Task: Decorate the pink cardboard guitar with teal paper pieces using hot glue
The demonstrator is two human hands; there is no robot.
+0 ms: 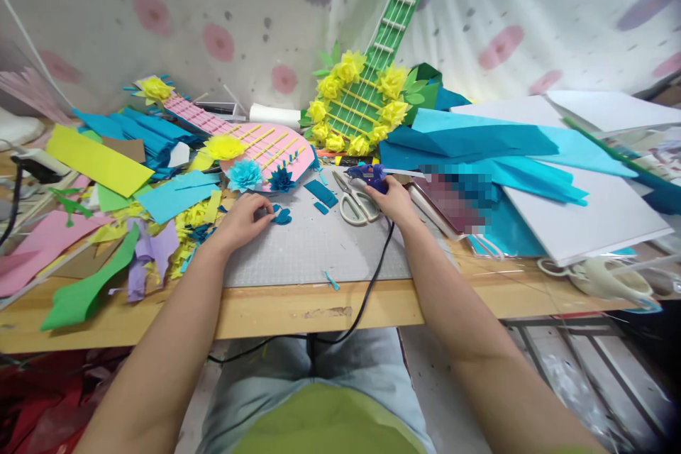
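My left hand (245, 220) is closed at the left of the grey cutting mat (298, 255), its fingertips at small dark blue paper petals (281, 216). My right hand (392, 198) is wrapped round a blue glue gun (368, 174), whose black cord runs down over the mat's edge. Scissors (357, 204) with pale handles lie open just left of my right hand. Dark blue paper strips (320, 193) rest between the hands. Behind my left hand is a pink paper instrument (277, 145) with yellow bars, a light blue flower (245, 175) and a dark blue flower (281, 179).
A green instrument (355, 108) ringed with yellow flowers leans on the curtain behind. Coloured paper scraps (101, 159) pile up at the left. Blue paper (479, 145), white boards (579, 213) and a cup (611, 280) lie at the right.
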